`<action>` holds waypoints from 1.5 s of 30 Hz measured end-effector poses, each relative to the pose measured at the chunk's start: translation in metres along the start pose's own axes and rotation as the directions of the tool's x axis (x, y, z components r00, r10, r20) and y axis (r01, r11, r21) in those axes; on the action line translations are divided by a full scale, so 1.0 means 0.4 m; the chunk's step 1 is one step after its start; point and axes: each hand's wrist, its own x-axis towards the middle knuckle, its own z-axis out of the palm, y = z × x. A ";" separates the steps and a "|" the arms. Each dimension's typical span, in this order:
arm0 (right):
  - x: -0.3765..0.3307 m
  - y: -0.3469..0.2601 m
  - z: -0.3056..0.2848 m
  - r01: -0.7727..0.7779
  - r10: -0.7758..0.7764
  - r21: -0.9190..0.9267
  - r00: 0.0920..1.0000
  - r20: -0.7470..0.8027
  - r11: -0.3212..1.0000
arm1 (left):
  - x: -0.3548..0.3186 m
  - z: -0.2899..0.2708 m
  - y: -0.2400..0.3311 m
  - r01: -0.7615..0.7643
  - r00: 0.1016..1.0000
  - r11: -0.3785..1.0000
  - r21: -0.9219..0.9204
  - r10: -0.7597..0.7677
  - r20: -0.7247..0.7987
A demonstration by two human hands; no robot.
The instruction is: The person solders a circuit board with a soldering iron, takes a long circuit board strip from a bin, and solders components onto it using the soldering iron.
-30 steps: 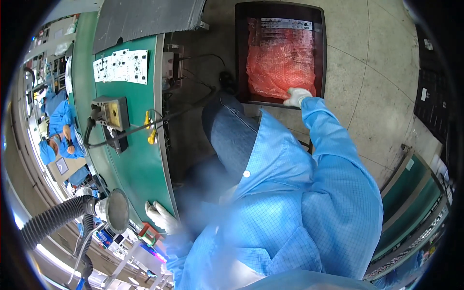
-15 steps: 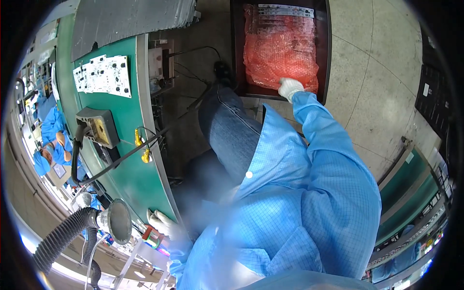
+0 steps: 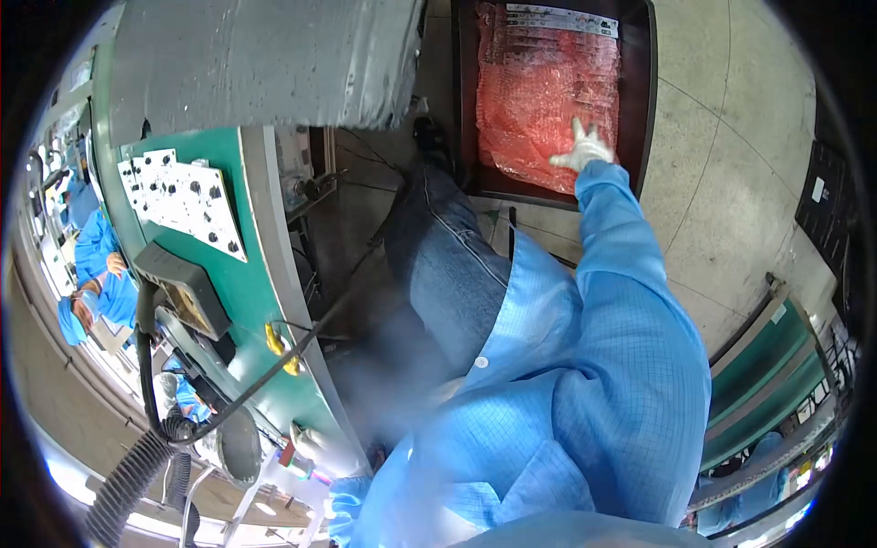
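Observation:
My right hand (image 3: 585,151), in a white glove, lies with its fingers spread over the lower right of red bubble wrap (image 3: 530,100). The hand is open and grips nothing. The wrap lies in a dark, open crate (image 3: 647,110) at floor level, and stacked white boards (image 3: 562,18) show from its far end. My left hand (image 3: 313,447), also gloved in white, rests at the near edge of the green workbench (image 3: 292,388). Its visible fingers look stretched out, though glare and the sleeve hide part of it. A small red-and-green object (image 3: 294,461) is beside it.
White circuit boards (image 3: 183,201) lie on the bench below a grey panel (image 3: 265,64). A soldering-iron stand (image 3: 183,288), a yellow clip (image 3: 281,347) with a cable, and a fume hose (image 3: 128,489) are nearby. Another person in blue (image 3: 96,265) sits beyond.
My right hand has let go of the wrap's near edge, opened its fingers and shifted right and slightly farther out. The view has shifted, bringing the grey panel farther into sight.

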 end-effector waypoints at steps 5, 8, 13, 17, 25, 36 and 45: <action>0.033 -0.070 0.188 -0.045 0.032 0.070 0.985 0.167 0.997 | -0.006 0.008 0.008 -0.107 0.991 0.982 0.158 0.118 -0.059; 0.111 -0.044 0.258 -0.096 0.066 0.157 0.981 0.184 0.983 | 0.003 0.013 -0.020 -0.082 0.993 0.989 0.121 0.092 -0.072; 0.128 -0.052 0.204 0.199 -0.199 -0.012 0.980 0.015 0.980 | -0.007 0.006 0.011 0.061 0.995 0.998 0.016 -0.060 -0.077; 0.097 -0.024 0.027 0.159 -0.144 0.069 0.973 -0.179 0.985 | -0.003 0.003 0.066 0.049 0.995 0.995 0.086 -0.041 -0.096; 0.115 0.080 -0.380 0.265 -0.019 0.235 0.700 -0.714 0.935 | 0.005 -0.002 0.057 0.091 0.994 0.995 -0.037 -0.093 -0.052; 0.037 -0.052 -0.337 0.072 -0.148 -0.135 0.222 -0.964 0.988 | -0.004 -0.007 0.064 0.103 0.994 0.993 -0.053 -0.104 -0.033; 0.088 0.054 0.052 -0.034 0.057 0.080 0.951 -0.305 0.996 | -0.006 0.008 0.020 0.067 0.997 0.998 -0.022 -0.068 -0.033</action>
